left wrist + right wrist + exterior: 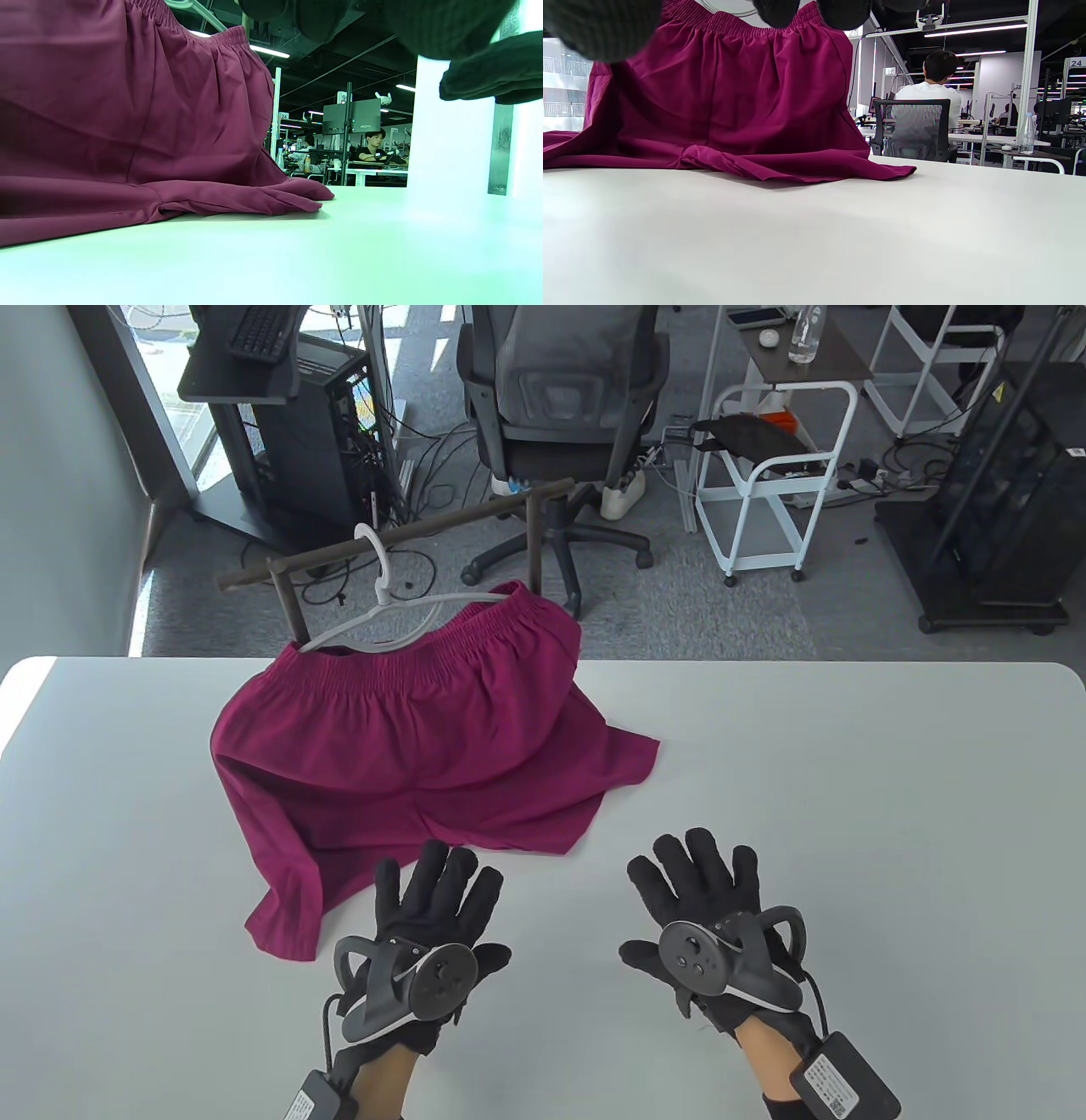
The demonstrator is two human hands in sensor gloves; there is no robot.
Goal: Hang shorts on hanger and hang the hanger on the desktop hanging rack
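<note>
Magenta shorts (399, 738) hang by their elastic waistband on a white hanger (386, 602), whose hook sits over the dark bar of the desktop rack (399, 534). The legs of the shorts (127, 127) (734, 106) drape down and spread on the white table (764, 772). My left hand (437, 899) lies flat on the table with straight fingers, just in front of the shorts' hem. My right hand (704, 891) rests flat on the table further right, fingers spread, holding nothing. In both wrist views only dark fingertips (488, 72) (598, 25) show at the top edge.
Beyond the table's far edge stand an office chair (560, 415), a white trolley (772, 475), a computer tower (314, 432) and a black cart (1001, 500). People sit at desks in the background of the wrist views.
</note>
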